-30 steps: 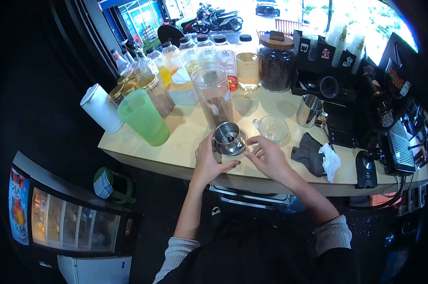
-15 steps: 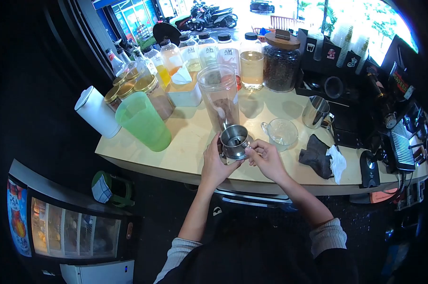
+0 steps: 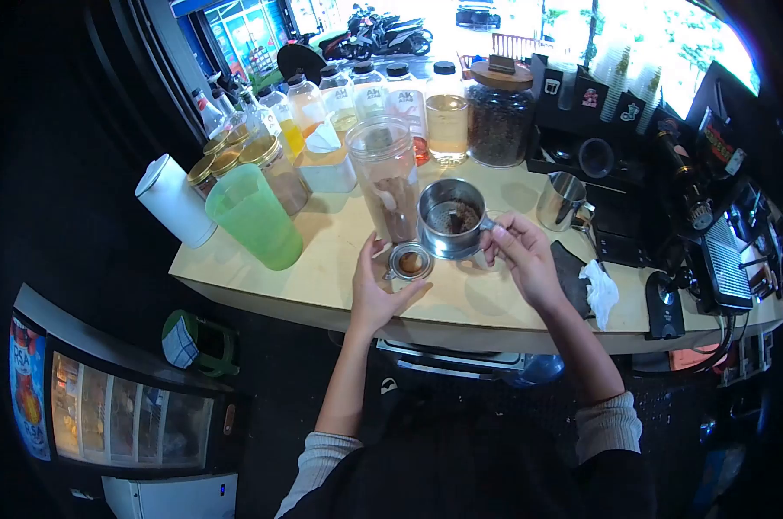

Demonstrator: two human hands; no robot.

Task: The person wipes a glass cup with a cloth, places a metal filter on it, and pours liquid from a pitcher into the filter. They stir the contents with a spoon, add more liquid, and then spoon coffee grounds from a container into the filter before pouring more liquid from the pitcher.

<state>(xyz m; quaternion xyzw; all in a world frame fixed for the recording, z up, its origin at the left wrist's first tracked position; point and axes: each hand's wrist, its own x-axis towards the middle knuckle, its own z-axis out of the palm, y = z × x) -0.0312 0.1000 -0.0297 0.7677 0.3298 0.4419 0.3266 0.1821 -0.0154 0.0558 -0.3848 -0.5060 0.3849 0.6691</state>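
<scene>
My right hand [image 3: 525, 259] grips a metal coffee dripper [image 3: 448, 240] by its side handle and holds it raised and tipped toward me. Dark wet-looking coffee residue coats its inside. Below and to the left, a small round metal lid [image 3: 406, 272] lies on the counter with brown liquid or residue in its middle. My left hand [image 3: 378, 298] is beside that lid, fingers and thumb spread around its near-left side. Close behind rises a tall clear plastic jar [image 3: 381, 186] with brown powder and a scoop inside. The dripper largely hides the glass cup behind it.
A green pitcher [image 3: 255, 218] and a white canister [image 3: 174, 203] stand left on the wooden counter [image 3: 331, 278]. Bottles [image 3: 448, 130] and a coffee bean jar [image 3: 499, 121] line the back. Right are a steel milk jug [image 3: 561, 201], a dark cloth [image 3: 571, 264] and a white tissue [image 3: 601, 296].
My right hand has lifted the dripper up and rightward, baring the small lid on the counter. My left hand has let go of the dripper and its fingers have opened. The view has shifted slightly.
</scene>
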